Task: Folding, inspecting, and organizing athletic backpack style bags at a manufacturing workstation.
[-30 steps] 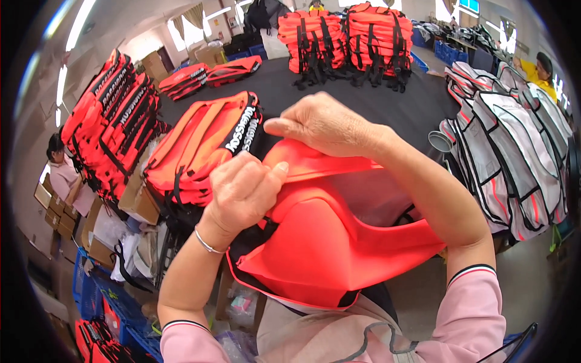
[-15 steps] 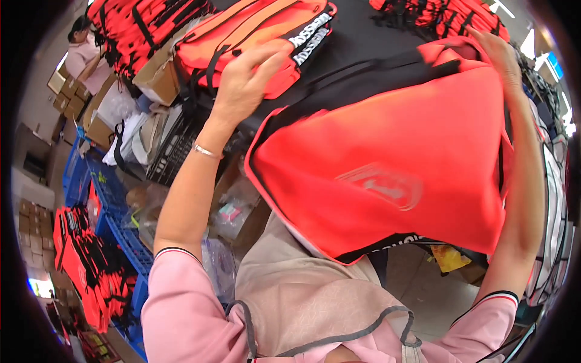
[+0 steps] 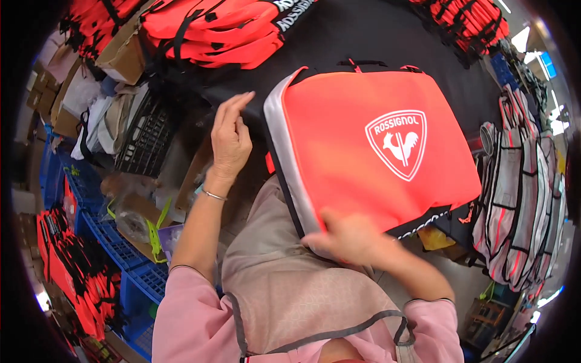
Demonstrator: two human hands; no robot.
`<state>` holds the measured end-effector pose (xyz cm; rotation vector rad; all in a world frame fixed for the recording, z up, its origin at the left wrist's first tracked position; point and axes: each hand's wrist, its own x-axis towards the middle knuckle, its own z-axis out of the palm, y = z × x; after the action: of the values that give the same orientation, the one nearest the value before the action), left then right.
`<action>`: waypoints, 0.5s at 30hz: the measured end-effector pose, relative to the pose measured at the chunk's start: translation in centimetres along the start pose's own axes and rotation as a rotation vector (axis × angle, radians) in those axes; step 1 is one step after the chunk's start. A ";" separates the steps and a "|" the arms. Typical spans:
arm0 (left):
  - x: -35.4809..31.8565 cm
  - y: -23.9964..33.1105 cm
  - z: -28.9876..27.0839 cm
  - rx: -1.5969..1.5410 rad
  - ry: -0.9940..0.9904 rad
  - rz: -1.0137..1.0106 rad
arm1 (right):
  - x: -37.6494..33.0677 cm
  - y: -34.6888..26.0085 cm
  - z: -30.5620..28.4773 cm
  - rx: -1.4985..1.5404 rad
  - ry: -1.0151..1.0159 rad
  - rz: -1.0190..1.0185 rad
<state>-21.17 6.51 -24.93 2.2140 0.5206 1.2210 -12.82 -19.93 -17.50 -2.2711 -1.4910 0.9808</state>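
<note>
- Currently one flat red-orange bag point(image 3: 363, 151) lies on the black bench point(image 3: 363, 36), right in front of the person, near edge overhanging toward the torso.
- Bag: smooth woven synthetic fabric, roughly rectangular with rounded corners, grey piping down its left edge, black trim at the near right corner, black carry handle point(image 3: 362, 62) at the far edge. One white shield-shaped emblem point(image 3: 396, 144) printed on the face, right of centre.
- Right hand point(image 3: 348, 237): at the bag's near edge, palm down, forearm coming in from lower right. Fingers curl around the edge, gripping the fabric; fingertips are hidden under the bag.
- Left hand point(image 3: 230, 136): raised just left of the bag, not touching it as far as I can see. Held edge-on, fingers straight, pressed together, pointing away toward the bench edge. Holds nothing. One thin silver bracelet point(image 3: 213, 195) on the wrist.
- Both sleeves pink; beige apron with grey binding over the torso.
- Far left on the bench: a stack of similar red-orange bags point(image 3: 218, 30) with black straps, count not readable. More of the same at far right point(image 3: 466, 18).
- Left of the bench: one black plastic crate point(image 3: 142, 136), cardboard boxes point(image 3: 121, 51), blue crates point(image 3: 106, 242) on the floor, more red bags point(image 3: 72, 278) at lower left.
- Right: a row of grey-and-white bags point(image 3: 520, 212) hanging or stacked upright, red piping; count unclear.
</note>
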 end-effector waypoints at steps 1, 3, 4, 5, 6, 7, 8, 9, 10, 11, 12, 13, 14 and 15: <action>1.6 1.2 -0.7 0.088 -0.045 0.228 | 0.1 -1.2 1.6 -0.028 -0.057 0.006; 4.1 4.9 -1.2 0.112 -0.368 0.639 | 0.0 0.0 5.3 0.062 0.013 -0.015; 4.1 5.9 -0.7 0.033 -0.538 0.710 | 0.2 0.7 6.3 0.136 0.070 -0.059; 3.6 6.9 -0.8 -0.038 -0.709 0.775 | -0.3 0.5 5.1 0.140 0.090 -0.050; 3.2 7.8 -1.4 -0.046 -0.712 0.795 | -1.4 0.2 2.7 0.256 -0.009 -0.081; 3.3 9.1 -2.3 -0.030 -0.944 0.722 | -2.9 -0.4 0.0 0.371 -0.098 -0.109; 3.7 10.2 -3.4 -0.002 -1.175 0.640 | -4.2 -1.0 -2.6 0.368 -0.084 -0.142; 4.6 11.1 -4.5 0.000 -1.175 0.673 | -5.6 -1.7 -5.1 0.361 -0.071 -0.178; 5.5 12.0 -5.8 -0.079 -1.110 0.631 | -6.7 -2.3 -7.4 0.398 -0.055 -0.187; 6.4 13.3 -6.9 -0.157 -1.046 0.588 | -7.6 -2.8 -9.3 0.434 -0.040 -0.198; 7.4 15.4 -7.8 -0.160 -1.047 0.622 | -8.5 -3.6 -10.9 0.398 -0.045 -0.212; 8.4 17.9 -8.5 -0.057 -1.107 0.580 | -9.3 -4.1 -12.3 0.361 -0.047 -0.222; 9.2 20.2 -8.5 0.042 -1.164 0.554 | -10.4 -4.8 -13.3 0.246 0.037 -0.264; 9.3 22.1 -8.5 0.051 -1.160 0.589 | -10.9 -5.7 -13.9 0.125 0.107 -0.322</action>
<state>-22.20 -2.86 -1.36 2.7146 -0.5936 -0.0345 -10.51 -24.97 0.21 -1.8891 -1.6327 0.8197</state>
